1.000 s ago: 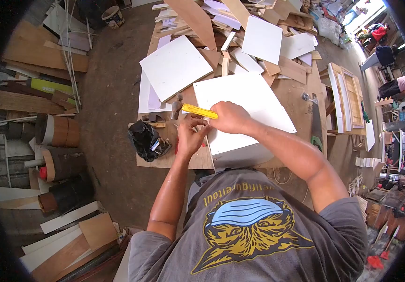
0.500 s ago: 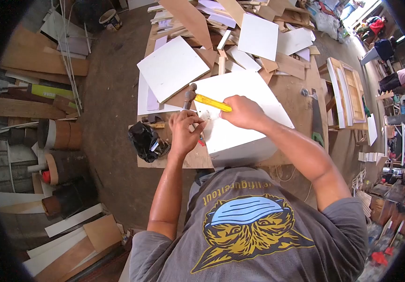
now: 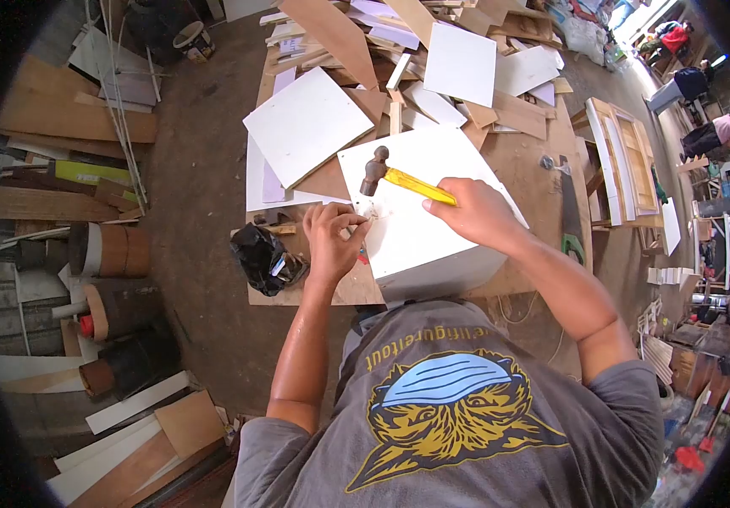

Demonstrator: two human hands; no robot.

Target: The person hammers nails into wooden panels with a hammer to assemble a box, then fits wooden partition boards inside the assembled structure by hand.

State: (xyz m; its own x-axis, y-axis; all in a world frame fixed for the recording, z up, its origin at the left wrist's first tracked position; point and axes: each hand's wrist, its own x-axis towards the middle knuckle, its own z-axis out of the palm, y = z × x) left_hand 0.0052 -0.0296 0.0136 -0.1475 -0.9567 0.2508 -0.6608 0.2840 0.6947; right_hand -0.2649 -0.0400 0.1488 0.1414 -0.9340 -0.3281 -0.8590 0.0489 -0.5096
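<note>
My right hand (image 3: 477, 212) grips the yellow handle of a ball-peen hammer (image 3: 420, 187). The dark metal head is held above the white top of a box (image 3: 433, 152), near its left side. At the left edge of that top, my left hand (image 3: 334, 234) is closed in a pinch, thumb and fingertips together; what they hold is too small to make out. Small dark marks and a scuffed patch show on the panel beside the fingertips. Left of my left wrist lies a black plastic bag (image 3: 263, 258) with its mouth open.
A white board (image 3: 307, 125) lies left of the box. Scrap wood pieces (image 3: 433, 106) pile up at the back of the wooden table (image 3: 543, 254). On the right lies a handsaw (image 3: 570, 212) with a green handle. Other people stand far off at the upper right.
My right hand has moved to the right with the hammer, carrying its head away from my left fingertips. The left hand stays pinched at the box edge.
</note>
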